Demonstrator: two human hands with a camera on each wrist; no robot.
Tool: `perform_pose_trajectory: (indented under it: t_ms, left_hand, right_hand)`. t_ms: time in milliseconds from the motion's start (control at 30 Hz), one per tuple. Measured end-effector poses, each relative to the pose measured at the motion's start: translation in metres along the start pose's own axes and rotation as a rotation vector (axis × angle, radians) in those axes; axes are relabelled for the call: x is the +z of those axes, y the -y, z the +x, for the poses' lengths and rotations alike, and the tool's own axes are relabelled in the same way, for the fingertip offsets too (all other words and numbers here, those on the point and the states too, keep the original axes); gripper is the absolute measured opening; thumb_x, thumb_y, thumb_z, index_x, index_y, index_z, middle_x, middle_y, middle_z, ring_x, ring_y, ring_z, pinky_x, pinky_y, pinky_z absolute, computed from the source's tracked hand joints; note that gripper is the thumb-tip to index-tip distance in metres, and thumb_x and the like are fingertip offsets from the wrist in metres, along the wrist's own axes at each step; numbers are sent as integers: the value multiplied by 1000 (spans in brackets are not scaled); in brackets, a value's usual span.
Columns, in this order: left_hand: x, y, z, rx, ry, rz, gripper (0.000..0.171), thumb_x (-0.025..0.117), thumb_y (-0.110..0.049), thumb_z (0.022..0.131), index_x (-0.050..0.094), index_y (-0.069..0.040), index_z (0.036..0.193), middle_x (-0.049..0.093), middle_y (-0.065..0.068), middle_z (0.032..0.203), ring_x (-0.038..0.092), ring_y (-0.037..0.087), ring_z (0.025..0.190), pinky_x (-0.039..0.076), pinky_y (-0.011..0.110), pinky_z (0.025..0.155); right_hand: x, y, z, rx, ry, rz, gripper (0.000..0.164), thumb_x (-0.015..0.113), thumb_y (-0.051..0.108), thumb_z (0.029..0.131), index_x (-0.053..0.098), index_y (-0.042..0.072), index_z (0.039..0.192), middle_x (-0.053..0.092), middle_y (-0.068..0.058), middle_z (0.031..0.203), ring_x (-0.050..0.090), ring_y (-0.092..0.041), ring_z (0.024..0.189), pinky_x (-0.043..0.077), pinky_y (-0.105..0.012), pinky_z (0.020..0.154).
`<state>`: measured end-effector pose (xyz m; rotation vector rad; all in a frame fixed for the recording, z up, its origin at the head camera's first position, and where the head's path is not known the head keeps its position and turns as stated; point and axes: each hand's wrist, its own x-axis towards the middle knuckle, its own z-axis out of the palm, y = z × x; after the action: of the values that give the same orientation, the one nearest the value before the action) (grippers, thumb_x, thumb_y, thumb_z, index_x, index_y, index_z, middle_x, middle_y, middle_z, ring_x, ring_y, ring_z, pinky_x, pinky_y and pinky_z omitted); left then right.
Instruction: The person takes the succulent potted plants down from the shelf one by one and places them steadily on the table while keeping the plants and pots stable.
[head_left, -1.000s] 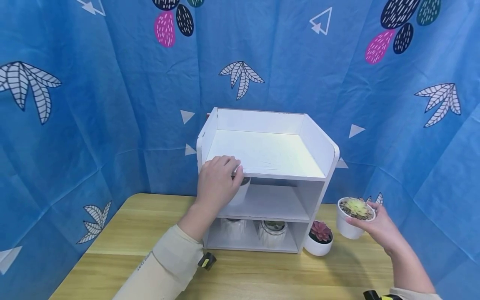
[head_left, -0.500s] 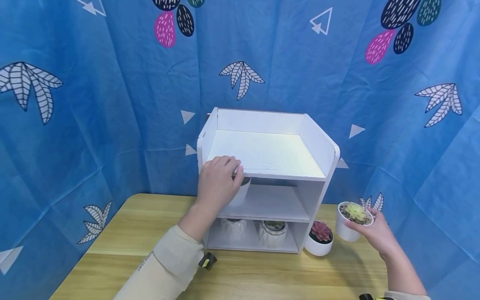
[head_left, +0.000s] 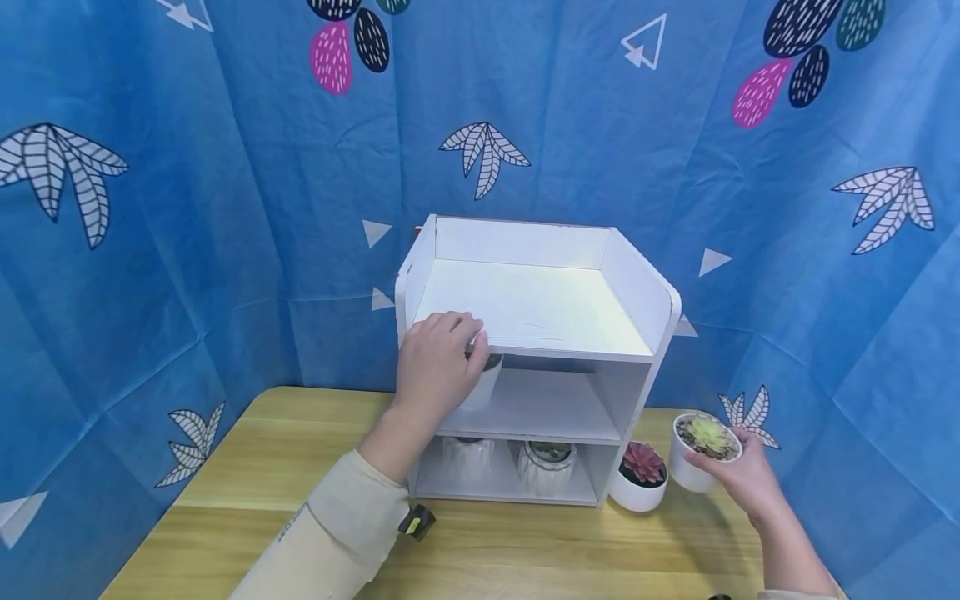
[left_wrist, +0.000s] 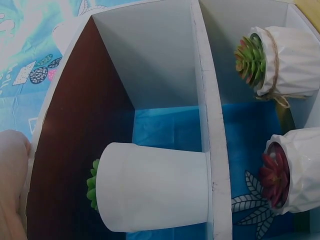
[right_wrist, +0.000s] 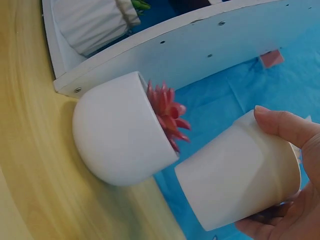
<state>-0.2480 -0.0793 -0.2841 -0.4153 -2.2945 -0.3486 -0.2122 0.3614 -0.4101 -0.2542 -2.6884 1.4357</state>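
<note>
Right hand (head_left: 746, 477): pinching the white tapered pot (head_left: 693, 475) by the upper wall, thumb on one side, fingers bent round the other.
Step at the right hand: by judgement, holding the pot raised over the wooden table (head_left: 525, 550), near the right side of the white shelf unit (head_left: 517, 304).
Next move for the tapered pot: by judgement, calls for steady finger pressure, a level mouth and clearance from the red succulent (head_left: 643, 462) just beside it. Avoid knocking the rims together.
Tapered pot, location: off the table, outside the shelf unit, to the right of the white round-bottomed pot (head_left: 633, 496); roughly upright.
Tapered pot, finish: smooth, plain white, narrower at the base, with a raised band at the rim.
Yellow-green succulent (head_left: 707, 435): pale rosette, set in brown-and-pale grit inside the tapered pot.
Round-bottomed pot: standing on the table close to the right side panel; contact with the panel, cannot tell.
Left hand (head_left: 442, 358): laid over the front left edge of the top board, fingers bent; gripping or merely resting, cannot tell.
Bottom compartment: two textured white pots; right one, the twine-tied pot (left_wrist: 292, 65) with a green succulent (left_wrist: 250, 60); left one, the faceted pot (left_wrist: 300, 175) with a dark red succulent (left_wrist: 275, 175).
Middle compartment: smooth white pot (left_wrist: 150, 185) with green leaves (left_wrist: 91, 187), below the left hand.
Backdrop: blue patterned cloth (head_left: 570, 125).
</note>
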Motion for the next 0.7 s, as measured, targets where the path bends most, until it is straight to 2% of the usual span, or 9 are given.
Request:
perform_pose_trajectory:
  t_ms: [133,333,467,700]
  left_hand:
    - [0,0,-1,-3,0,-2,33,51,-35,100,75,-16,113,73,3,114,66,22,106,52,41,91]
    - [2,0,-1,-8,-1,-4,33,51,-35,101,75,-16,113,73,3,115,66,22,108,51,42,92]
    - [3,0,-1,-7,0,-1,33,51,-35,101,75,-16,113,73,4,115,66,22,108,52,42,92]
    - [2,-2,1,-2,0,1,34,50,-35,101,74,-16,114,73,4,116,66,22,108,52,42,91]
  right_hand:
    - [4,-6,1,15,-7,7,100,77,32,88,12,-17,146,31,-38,143,37,-48,129,35,-54,102]
    - [10,-14,5,56,0,40,109,76,34,89,1,-15,151,23,-39,149,31,-48,135,30,-56,109]
    - [13,-19,6,59,-13,56,111,77,32,88,-1,-14,152,21,-40,150,29,-47,137,28,-55,110]
    - [16,-29,10,89,-5,13,113,77,40,87,1,-12,152,21,-40,150,27,-51,137,29,-60,110]
